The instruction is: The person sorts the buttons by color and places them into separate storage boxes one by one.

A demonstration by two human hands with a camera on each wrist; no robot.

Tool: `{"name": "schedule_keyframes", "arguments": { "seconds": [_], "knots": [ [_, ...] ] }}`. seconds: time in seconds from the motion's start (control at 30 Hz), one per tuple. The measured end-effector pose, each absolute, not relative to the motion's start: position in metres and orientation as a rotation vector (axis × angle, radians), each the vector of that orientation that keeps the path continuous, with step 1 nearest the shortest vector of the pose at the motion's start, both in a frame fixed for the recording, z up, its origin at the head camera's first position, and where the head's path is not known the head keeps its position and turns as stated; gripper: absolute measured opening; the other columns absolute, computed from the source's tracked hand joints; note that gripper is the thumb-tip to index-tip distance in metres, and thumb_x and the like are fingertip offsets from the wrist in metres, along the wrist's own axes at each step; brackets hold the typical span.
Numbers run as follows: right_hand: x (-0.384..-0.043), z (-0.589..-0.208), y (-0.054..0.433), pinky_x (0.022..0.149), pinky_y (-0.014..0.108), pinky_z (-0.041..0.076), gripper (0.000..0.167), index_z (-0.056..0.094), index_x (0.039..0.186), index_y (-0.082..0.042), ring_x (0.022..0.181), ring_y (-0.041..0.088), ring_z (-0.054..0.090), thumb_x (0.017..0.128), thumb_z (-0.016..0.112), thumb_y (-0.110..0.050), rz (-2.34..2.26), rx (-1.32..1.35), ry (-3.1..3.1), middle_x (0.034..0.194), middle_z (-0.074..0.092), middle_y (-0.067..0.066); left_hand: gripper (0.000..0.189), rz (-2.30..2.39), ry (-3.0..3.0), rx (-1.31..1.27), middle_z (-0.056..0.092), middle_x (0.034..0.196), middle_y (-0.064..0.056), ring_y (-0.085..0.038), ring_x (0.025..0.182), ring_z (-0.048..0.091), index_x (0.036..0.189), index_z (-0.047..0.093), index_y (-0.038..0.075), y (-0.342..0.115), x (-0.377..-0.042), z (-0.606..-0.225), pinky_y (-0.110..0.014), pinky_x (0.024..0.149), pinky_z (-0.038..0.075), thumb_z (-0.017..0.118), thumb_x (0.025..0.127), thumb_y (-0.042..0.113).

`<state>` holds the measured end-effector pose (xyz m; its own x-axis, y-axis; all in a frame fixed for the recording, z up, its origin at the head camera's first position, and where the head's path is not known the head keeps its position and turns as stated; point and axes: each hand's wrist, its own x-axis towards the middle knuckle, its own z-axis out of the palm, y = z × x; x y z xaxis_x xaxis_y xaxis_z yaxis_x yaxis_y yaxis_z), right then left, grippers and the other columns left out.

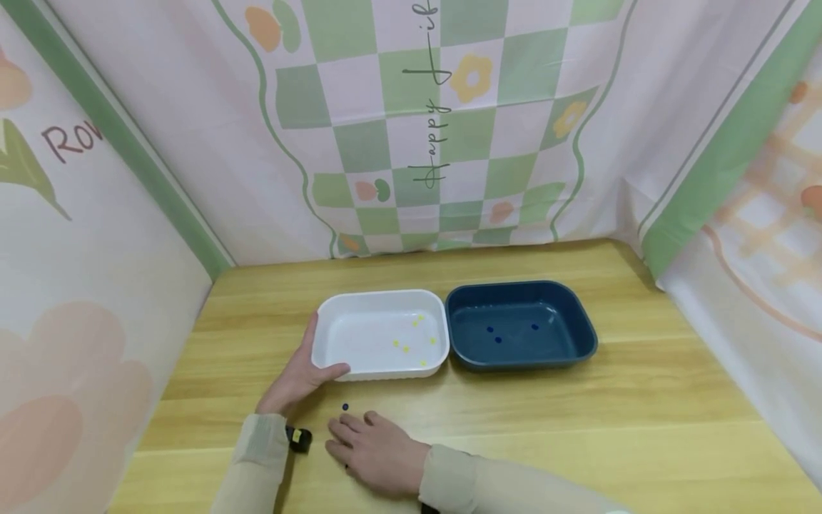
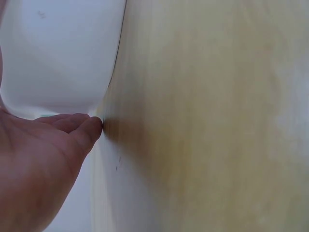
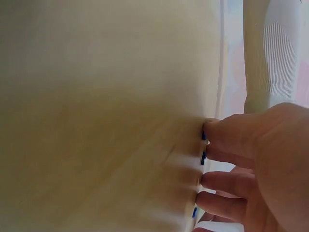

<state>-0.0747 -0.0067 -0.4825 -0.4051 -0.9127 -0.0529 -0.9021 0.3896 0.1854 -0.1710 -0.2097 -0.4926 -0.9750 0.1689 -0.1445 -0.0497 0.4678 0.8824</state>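
Note:
In the head view my left hand (image 1: 297, 375) holds the left end of a white tray (image 1: 334, 300), thumb over the near rim and fingers along the side wall. The left wrist view shows its fingertips low beside the white tray (image 2: 58, 63). My right hand (image 1: 382, 453) is palm down on the table in front, fingers spread and bent toward the tabletop. A small dark blue piece (image 1: 345, 407) lies just beyond its fingertips. From the right wrist, a blue piece (image 3: 203, 133) shows by the thumb tip, and another blue piece (image 3: 194, 212) lies lower down.
Several small yellow pieces (image 1: 406, 349) lie in the white tray. Against its right end stands a dark blue tray (image 1: 587, 335) with three small dark blue pieces (image 1: 498, 340) inside. A patterned curtain (image 1: 411, 143) hangs behind the wooden table (image 1: 642, 414).

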Motion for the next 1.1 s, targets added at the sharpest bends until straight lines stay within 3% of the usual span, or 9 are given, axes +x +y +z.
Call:
{"name": "schedule_keyframes", "arguments": {
  "seconds": [0.17, 0.27, 0.57, 0.87, 1.1],
  "knots": [
    [-0.077, -0.482, -0.007, 0.074, 0.025, 0.043, 0.026, 0.065, 0.119, -0.026, 0.102, 0.011, 0.052, 0.100, 0.051, -0.037, -0.310, 1.640, -2.467, 0.118, 0.057, -0.005, 0.122, 1.533, 2.496, 0.085, -0.001, 0.163, -0.006, -0.034, 0.146, 0.009, 0.153, -0.011, 0.042, -0.209, -0.170, -0.492, -0.056, 0.115, 0.012, 0.083, 0.075, 0.042],
    [-0.078, -0.480, -0.007, 0.069, 0.024, 0.041, 0.018, 0.071, 0.104, -0.027, 0.088, 0.009, 0.052, 0.097, 0.056, -0.033, -0.312, 1.636, -2.417, 0.103, 0.059, -0.008, 0.122, 1.540, 2.494, 0.087, -0.001, 0.163, -0.006, -0.034, 0.146, 0.009, 0.153, -0.010, 0.041, -0.209, -0.170, -0.492, -0.056, 0.115, 0.012, 0.083, 0.075, 0.042],
    [-0.080, -0.476, -0.008, 0.066, 0.024, 0.041, 0.012, 0.075, 0.090, -0.030, 0.077, 0.008, 0.054, 0.091, 0.063, -0.031, -0.359, 1.610, -2.387, 0.091, 0.061, -0.009, 0.124, 1.556, 2.474, 0.065, 0.000, 0.163, -0.009, -0.036, 0.145, 0.010, 0.155, -0.009, 0.035, -0.208, -0.169, -0.491, -0.057, 0.115, 0.011, 0.084, 0.074, 0.041],
    [-0.082, -0.476, -0.009, 0.070, 0.025, 0.043, 0.009, 0.073, 0.080, -0.028, 0.072, 0.008, 0.051, 0.086, 0.067, -0.030, -0.351, 1.491, -2.434, 0.082, 0.060, -0.010, 0.124, 1.543, 2.488, 0.070, 0.001, 0.163, -0.007, -0.035, 0.145, 0.013, 0.153, -0.010, 0.040, -0.208, -0.171, -0.491, -0.056, 0.114, 0.012, 0.084, 0.073, 0.042],
    [-0.085, -0.473, -0.010, 0.062, 0.024, 0.038, 0.007, 0.072, 0.076, -0.027, 0.069, 0.010, 0.048, 0.081, 0.069, -0.025, -0.339, 1.463, -2.446, 0.081, 0.059, -0.008, 0.124, 1.525, 2.502, 0.073, 0.000, 0.163, -0.008, -0.036, 0.145, 0.013, 0.152, -0.011, 0.044, -0.209, -0.172, -0.494, -0.057, 0.114, 0.012, 0.085, 0.072, 0.044]
  ]
}}
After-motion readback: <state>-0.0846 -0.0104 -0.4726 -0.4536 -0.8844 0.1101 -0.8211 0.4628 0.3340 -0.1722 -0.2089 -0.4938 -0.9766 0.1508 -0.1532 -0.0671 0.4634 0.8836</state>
